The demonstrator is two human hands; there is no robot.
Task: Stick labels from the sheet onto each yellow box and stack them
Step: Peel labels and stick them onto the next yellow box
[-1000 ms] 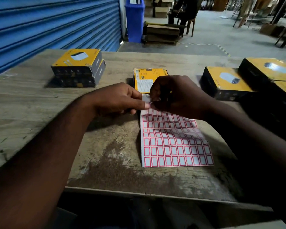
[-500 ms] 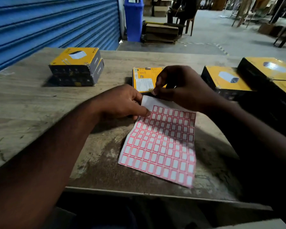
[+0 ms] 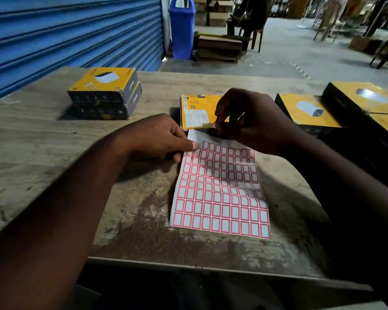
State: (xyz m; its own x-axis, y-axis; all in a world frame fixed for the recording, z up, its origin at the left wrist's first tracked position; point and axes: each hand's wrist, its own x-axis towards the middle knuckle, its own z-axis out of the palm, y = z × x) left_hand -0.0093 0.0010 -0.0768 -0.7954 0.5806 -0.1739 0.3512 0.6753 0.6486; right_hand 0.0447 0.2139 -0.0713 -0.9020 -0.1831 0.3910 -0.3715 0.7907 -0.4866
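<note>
A white label sheet (image 3: 220,189) with red-bordered stickers lies on the wooden table (image 3: 43,139) in front of me. My left hand (image 3: 161,139) pinches the sheet's top left corner. My right hand (image 3: 249,121) hovers above the sheet's top edge, thumb and finger pinching what looks like a small peeled label. Just behind the hands a yellow box (image 3: 197,113) lies with its printed side up. A stack of two yellow boxes (image 3: 105,92) stands at the back left. More yellow boxes (image 3: 305,113) wait at the right.
A blue roller shutter (image 3: 65,36) runs along the left. Beyond the table stand a blue bin (image 3: 182,27), stacked cartons (image 3: 220,48) and a seated person (image 3: 246,16) on a chair. Wooden chairs are at the far right.
The sheet's lower end has come back down flat on the table after being lifted. My right hand has risen off the sheet's top edge with its fingertips pinched.
</note>
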